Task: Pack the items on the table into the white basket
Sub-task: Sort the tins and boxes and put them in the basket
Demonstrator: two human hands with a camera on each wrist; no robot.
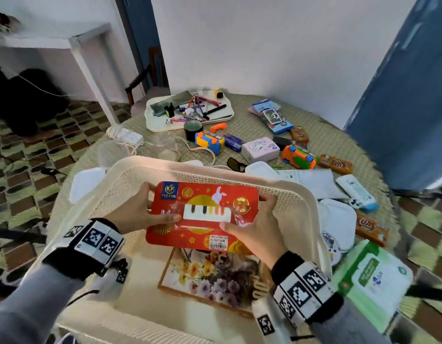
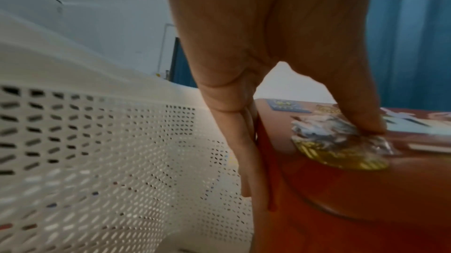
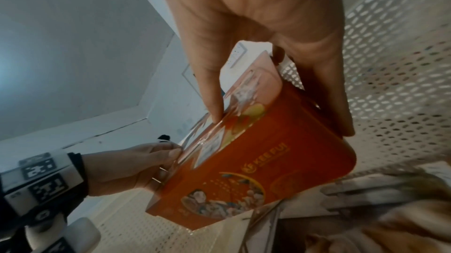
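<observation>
A red tin (image 1: 202, 214) with a rabbit and piano keys printed on its lid is held level inside the white basket (image 1: 299, 194), above a flowered picture box (image 1: 210, 276) that lies flat on the basket floor. The left hand (image 1: 138, 209) grips the tin's left end, thumb pressed on the lid and fingers down the side; in the left wrist view the thumb sits on a crinkled gold foil sticker (image 2: 341, 145). The right hand (image 1: 257, 227) takes the right end the same way, thumb on top and fingers curled round the edge. The basket stands at the near edge of a round table (image 1: 339, 135) covered in a woven cloth. Beyond it lie two toy cars (image 1: 210, 142), a pink tissue pack (image 1: 259, 148), a dark mug (image 1: 192, 130) and a tray of pens (image 1: 190, 110). To the right are brown snack bars (image 1: 371, 228), a white tube (image 1: 358, 194) and a green wet-wipes pack (image 1: 373, 281), just beside the basket.
</observation>
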